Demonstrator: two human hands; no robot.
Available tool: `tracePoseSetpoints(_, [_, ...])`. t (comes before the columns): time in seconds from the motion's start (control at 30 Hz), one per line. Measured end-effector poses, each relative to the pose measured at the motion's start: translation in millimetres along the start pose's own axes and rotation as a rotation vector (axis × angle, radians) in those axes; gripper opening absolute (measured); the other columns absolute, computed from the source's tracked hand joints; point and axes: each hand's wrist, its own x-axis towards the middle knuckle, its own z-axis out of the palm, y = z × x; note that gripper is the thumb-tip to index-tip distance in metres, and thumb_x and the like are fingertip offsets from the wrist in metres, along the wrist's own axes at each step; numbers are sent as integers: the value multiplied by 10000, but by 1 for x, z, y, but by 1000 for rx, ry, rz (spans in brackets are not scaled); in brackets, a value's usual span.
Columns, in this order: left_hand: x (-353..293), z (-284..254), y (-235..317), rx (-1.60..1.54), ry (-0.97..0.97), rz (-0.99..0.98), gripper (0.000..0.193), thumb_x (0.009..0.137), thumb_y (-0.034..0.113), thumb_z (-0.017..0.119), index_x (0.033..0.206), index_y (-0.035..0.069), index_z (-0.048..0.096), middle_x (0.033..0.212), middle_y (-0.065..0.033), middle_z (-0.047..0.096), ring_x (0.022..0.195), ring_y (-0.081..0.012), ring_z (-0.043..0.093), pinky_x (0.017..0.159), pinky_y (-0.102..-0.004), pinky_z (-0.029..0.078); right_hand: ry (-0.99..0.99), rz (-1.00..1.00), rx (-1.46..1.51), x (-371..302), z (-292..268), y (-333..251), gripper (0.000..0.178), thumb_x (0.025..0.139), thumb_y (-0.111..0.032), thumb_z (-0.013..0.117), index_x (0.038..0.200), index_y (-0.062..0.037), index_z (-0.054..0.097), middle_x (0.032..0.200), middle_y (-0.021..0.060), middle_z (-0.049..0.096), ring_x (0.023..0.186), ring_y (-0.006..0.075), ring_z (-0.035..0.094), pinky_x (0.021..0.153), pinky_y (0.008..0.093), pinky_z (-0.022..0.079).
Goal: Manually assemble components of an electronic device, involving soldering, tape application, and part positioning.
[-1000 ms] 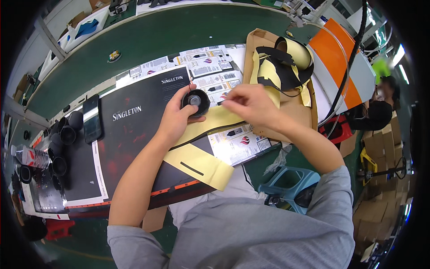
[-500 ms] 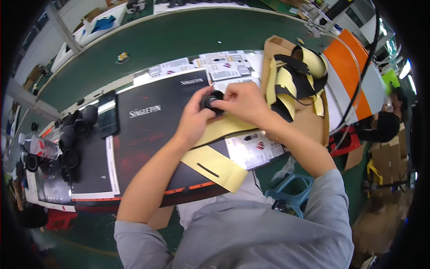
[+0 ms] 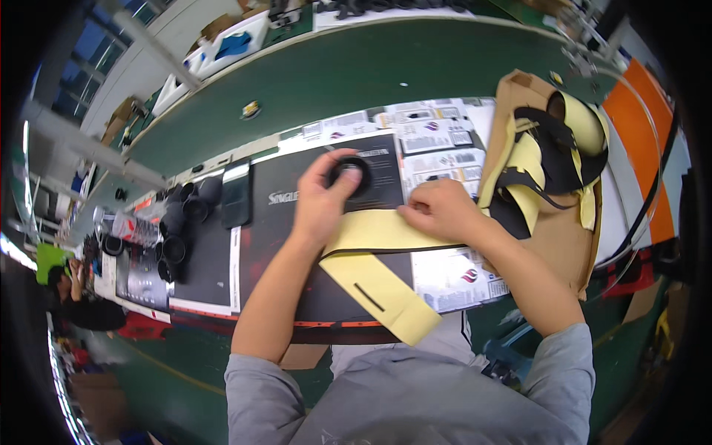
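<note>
My left hand [image 3: 324, 194] is closed around a round black ring-shaped part [image 3: 348, 176], the thumb pressed into its middle. To the right, my right hand [image 3: 439, 211] is curled over a long yellow-backed strip with black edges [image 3: 371, 231]. Its thumb and fingertips are together at the strip's upper edge; whether they pinch anything is hidden. A second yellow strip [image 3: 386, 297], with a dark slot cut in it, slants below the first and overhangs the table's front edge. Both strips lie on a dark printed sheet [image 3: 285, 274].
A cardboard box [image 3: 549, 259] at the right holds curled yellow and black strips [image 3: 534, 163]. Several black cup-shaped parts [image 3: 194, 209] stand at the left beside a phone [image 3: 236, 196] and a clear plastic bottle [image 3: 133, 228]. Below the table stands a blue stool [image 3: 512, 348].
My right hand has left the black part and moved right and down to the yellow strip. My left hand still holds the part, now tilted face up. The whole view has swung.
</note>
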Motion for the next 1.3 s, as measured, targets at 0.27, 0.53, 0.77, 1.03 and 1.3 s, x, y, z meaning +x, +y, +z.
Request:
tracePoseSetpoints(0.27, [111, -33, -18, 809, 193, 293, 393, 848, 199, 711, 1169, -15, 633, 1047, -94, 680, 931, -175, 638, 853, -306, 485, -35, 273, 235, -4, -12, 15, 289, 800, -344, 638, 700, -79, 698, 683, 128, 667, 691, 328, 651, 657, 418, 512])
tracePoseSetpoints(0.53, [219, -99, -60, 1248, 480, 320, 486, 897, 405, 613, 1135, -16, 660, 1017, -221, 687, 962, -385, 647, 876, -424, 485, -38, 242, 268, 0, -3, 21, 300, 814, -356, 644, 719, -77, 697, 685, 132, 663, 690, 339, 649, 656, 429, 511])
tracePoseSetpoints(0.77, [208, -109, -45, 1088, 900, 279, 564, 926, 392, 564, 1211, -94, 576, 1175, -266, 624, 1126, -419, 577, 995, -426, 422, -62, 262, 312, 3, -13, 12, 296, 811, -347, 637, 734, -69, 703, 709, 144, 675, 721, 329, 659, 693, 417, 523])
tracePoseSetpoints(1.03, [50, -26, 15, 388, -423, -222, 419, 959, 239, 547, 1297, -7, 516, 1044, -87, 661, 941, -142, 597, 847, -296, 478, -12, 336, 351, 0, -9, 16, 276, 790, -300, 684, 742, -28, 702, 679, 145, 665, 649, 303, 653, 629, 374, 509])
tracePoseSetpoints(1.3, [-41, -10, 37, 660, -688, -397, 676, 862, 249, 719, 1411, 11, 405, 797, -27, 630, 728, -83, 562, 721, -253, 470, 12, 358, 329, 0, -11, 4, 288, 826, -255, 695, 768, 27, 684, 590, 94, 614, 521, 147, 533, 529, 306, 424])
